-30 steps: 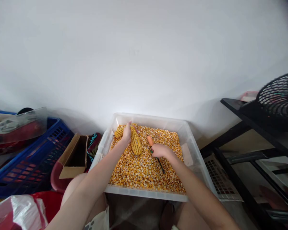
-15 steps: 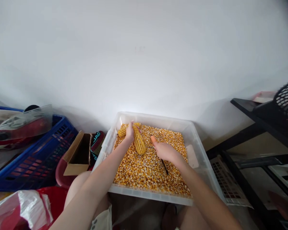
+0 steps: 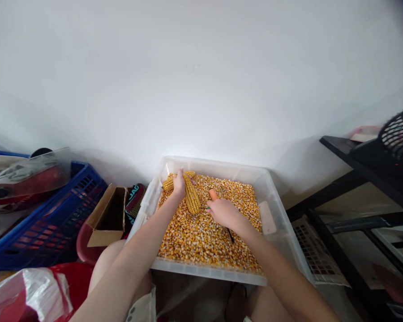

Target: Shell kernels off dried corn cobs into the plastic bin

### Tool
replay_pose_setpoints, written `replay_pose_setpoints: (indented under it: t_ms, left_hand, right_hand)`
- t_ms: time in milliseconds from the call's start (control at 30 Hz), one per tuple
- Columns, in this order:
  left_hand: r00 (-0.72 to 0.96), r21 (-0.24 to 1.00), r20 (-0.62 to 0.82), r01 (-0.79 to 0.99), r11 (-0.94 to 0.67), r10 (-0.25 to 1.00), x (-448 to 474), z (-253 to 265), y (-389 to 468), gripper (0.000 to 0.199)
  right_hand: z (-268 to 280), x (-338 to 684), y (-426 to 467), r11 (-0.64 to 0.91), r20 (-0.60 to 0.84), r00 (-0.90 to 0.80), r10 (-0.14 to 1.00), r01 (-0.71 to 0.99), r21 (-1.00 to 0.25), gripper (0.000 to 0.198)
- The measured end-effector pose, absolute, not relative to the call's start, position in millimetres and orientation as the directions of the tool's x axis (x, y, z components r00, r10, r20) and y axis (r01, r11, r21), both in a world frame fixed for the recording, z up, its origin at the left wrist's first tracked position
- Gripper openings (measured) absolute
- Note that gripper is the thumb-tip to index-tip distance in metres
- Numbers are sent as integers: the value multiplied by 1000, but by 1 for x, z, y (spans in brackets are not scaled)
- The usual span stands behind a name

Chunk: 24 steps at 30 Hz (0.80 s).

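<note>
My left hand (image 3: 179, 182) is closed around the upper part of a yellow corn cob (image 3: 192, 197), full of kernels, slanting down toward me. Another corn cob (image 3: 169, 184) lies beside and behind that hand. My right hand (image 3: 224, 212) is closed on a thin-shafted tool (image 3: 203, 207) with a bit of green by the fingers; its tip meets the held cob's side. An orange handle end (image 3: 213, 194) and a black rod (image 3: 230, 235) stick out on either side of this hand; whether they are one piece is hidden. Loose corn kernels (image 3: 201, 241) lie underneath.
A translucent plastic bin (image 3: 211, 273) holds the kernels, against a white wall. At left stand a blue basket (image 3: 40, 241), an open cardboard box (image 3: 104, 219) and a red-and-white bag (image 3: 43, 290). A black rack (image 3: 356, 228) is at right.
The view has shifted slightly. My right hand has turned a little, showing more of the orange handle end and a bit of green. My left hand keeps its grip on the cob.
</note>
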State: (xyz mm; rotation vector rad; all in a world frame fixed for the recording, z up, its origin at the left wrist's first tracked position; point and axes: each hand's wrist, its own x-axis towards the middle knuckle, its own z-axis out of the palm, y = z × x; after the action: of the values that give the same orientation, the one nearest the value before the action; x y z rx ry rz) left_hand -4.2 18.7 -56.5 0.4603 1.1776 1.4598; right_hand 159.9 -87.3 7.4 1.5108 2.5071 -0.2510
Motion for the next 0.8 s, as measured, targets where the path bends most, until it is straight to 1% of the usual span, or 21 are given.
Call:
replay_pose_setpoints:
  t_ms: [433,600,733,800]
  left_hand:
    - [-298,844,-318,-522,125,900,-3,-54,18,30]
    - [-295,842,-310,-526,118,904,-2,-56,17,33]
    - [-286,854,-296,-507,118,911,-2,-59,16,33]
    - [-289,862,-290,-492,119,912,-2,-60,15,33]
  right_hand:
    - [12,156,-91,468,-254,-463,849,883,-42,29]
    - [10,153,-93,469,-259,-465,846,882,-50,33]
    - [2,141,-99,492,-297,-477,827,870,-26,25]
    - [-4,133,-103,486,-299,-474,828,873,-39,24]
